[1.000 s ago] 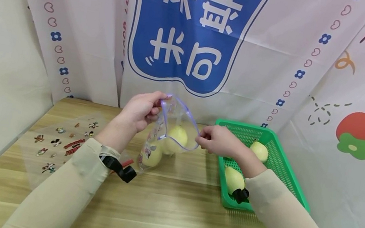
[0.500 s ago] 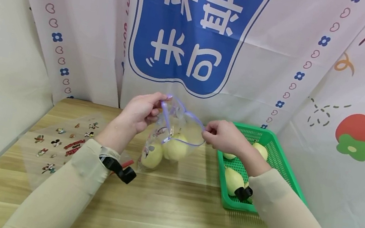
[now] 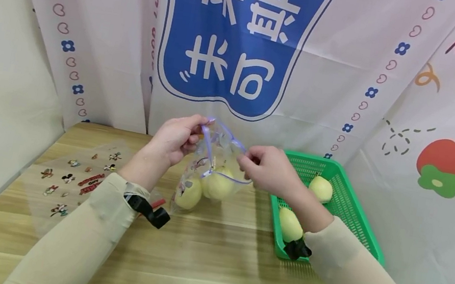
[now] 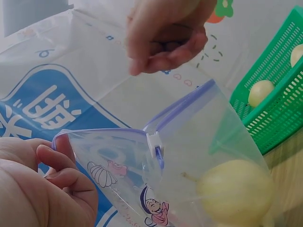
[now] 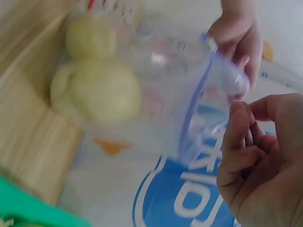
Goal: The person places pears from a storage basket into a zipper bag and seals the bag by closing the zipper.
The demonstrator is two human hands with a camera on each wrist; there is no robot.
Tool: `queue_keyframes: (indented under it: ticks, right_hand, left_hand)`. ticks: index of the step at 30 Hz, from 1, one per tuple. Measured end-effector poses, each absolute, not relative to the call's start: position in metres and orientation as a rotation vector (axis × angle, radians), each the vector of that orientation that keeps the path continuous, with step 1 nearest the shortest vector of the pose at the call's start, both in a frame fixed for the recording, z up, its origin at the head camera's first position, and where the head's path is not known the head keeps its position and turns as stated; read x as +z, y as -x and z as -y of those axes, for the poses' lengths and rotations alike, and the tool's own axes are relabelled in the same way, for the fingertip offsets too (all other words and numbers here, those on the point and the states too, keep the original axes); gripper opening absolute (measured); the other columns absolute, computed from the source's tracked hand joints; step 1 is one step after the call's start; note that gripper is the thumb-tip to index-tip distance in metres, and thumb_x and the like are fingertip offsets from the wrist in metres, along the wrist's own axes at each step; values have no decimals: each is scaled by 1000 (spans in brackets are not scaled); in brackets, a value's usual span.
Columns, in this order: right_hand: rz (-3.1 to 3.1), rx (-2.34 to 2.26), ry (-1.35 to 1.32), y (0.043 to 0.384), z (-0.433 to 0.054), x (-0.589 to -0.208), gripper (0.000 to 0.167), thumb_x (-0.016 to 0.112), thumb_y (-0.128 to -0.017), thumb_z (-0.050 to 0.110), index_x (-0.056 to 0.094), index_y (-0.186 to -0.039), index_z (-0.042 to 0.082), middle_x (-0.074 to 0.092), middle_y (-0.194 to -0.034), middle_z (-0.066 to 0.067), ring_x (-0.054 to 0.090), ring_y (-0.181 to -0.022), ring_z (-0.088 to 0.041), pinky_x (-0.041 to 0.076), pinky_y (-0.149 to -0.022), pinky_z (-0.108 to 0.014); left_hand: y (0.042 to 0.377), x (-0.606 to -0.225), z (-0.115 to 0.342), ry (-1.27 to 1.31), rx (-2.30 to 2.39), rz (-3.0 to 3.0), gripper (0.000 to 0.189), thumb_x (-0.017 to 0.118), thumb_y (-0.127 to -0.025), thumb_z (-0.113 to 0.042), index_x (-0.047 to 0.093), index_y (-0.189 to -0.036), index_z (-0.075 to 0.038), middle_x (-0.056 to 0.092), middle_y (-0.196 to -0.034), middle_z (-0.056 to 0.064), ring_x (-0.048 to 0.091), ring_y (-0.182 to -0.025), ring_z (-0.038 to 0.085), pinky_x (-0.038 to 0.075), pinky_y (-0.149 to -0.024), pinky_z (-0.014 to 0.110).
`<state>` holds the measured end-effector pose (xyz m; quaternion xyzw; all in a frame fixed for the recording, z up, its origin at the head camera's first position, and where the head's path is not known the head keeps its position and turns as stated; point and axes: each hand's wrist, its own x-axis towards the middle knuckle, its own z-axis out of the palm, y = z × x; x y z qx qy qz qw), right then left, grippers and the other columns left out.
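Note:
My left hand (image 3: 175, 136) pinches the upper left corner of a clear zip bag (image 4: 189, 132) with a purple zip rim and printed cartoon figures. Its mouth gapes, and a white slider (image 4: 154, 142) sits on the rim. Several pale yellow pears (image 3: 220, 184) lie in the bottom of the bag, near the tabletop. Over the rim's right side hovers my right hand (image 3: 270, 168), fingers curled and thumb tip against the index finger. In the left wrist view that right hand (image 4: 170, 38) is apart from the bag, with nothing visible in its grasp.
At the right stands a green mesh basket (image 3: 350, 196) with pears (image 3: 321, 189) in it, partly behind my right forearm. Another printed clear bag (image 3: 67, 196) with a red strip lies flat on the wooden table (image 3: 207, 268) at left. A printed cloth (image 3: 314, 101) hangs behind.
My right hand tugged the bag's rim rightward, then let go and moved back left over the opening. The left hand kept its pinch in place. The bag's mouth narrowed slightly.

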<state>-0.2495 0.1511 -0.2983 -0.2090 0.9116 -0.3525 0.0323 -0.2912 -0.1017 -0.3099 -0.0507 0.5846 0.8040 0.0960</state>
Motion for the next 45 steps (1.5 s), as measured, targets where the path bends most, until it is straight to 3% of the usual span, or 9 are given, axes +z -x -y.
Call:
queue_keyframes:
  ticks: [3,8,12,17,25,32,40,45]
  right_hand:
    - [-2670,-1149,604,236,-132,-302,33,63,-109,31,76,-85,12,77,-78,-5,68,-57,-18,56,-54,-32]
    - [-2445,-1268,448,218,-103,-326,37,61,-112,41,77,-96,12,81,-85,-11,72,-54,-19,49,-44,-26]
    - [-2437,-1331,357,214,-88,-343,44,56,-114,48,73,-102,9,81,-86,-17,74,-52,-21,54,-43,-28]
    - [-2597,-1284,274,220,-83,-347,43,53,-115,48,71,-103,12,79,-77,-7,76,-55,-24,57,-46,-30]
    - [-2808,-1200,282,239,-106,-328,33,55,-113,34,76,-98,13,77,-78,-4,75,-60,-25,51,-50,-27]
    - [-2954,-1118,420,255,-133,-294,33,53,-108,29,73,-87,13,78,-83,-2,76,-68,-22,54,-58,-32]
    - [-3100,-1176,582,257,-150,-264,29,54,-107,27,66,-85,14,66,-74,-5,64,-65,-25,47,-59,-36]
    - [-3136,-1203,586,259,-159,-260,24,55,-108,26,69,-91,14,63,-76,-5,61,-67,-25,46,-63,-35]
  left_hand:
    - [291,-310,101,154,2379,-1735,17,70,-108,-26,78,-109,-10,57,-70,-7,42,-57,6,31,-53,19]
    - [291,-309,100,173,2364,-1754,19,70,-108,-27,76,-111,-9,58,-72,-7,42,-58,6,31,-53,19]
    - [290,-309,100,157,2365,-1755,19,70,-108,-27,76,-112,-9,59,-73,-7,41,-57,6,31,-52,19]
    - [290,-310,101,152,2380,-1739,20,69,-109,-26,76,-115,-8,62,-76,-6,41,-57,5,30,-52,19]
    - [291,-312,107,177,2397,-1708,16,70,-109,-25,79,-110,-12,70,-82,-6,41,-59,5,30,-53,19]
    - [292,-312,111,182,2399,-1734,15,70,-109,-27,79,-111,-16,80,-89,-8,42,-55,2,28,-50,16]
    - [293,-319,116,196,2468,-1630,16,67,-110,-26,74,-107,-12,69,-76,-11,43,-55,2,28,-48,17]
    - [293,-328,122,198,2420,-1657,18,63,-112,-28,71,-119,-13,66,-78,-12,43,-55,1,28,-49,17]
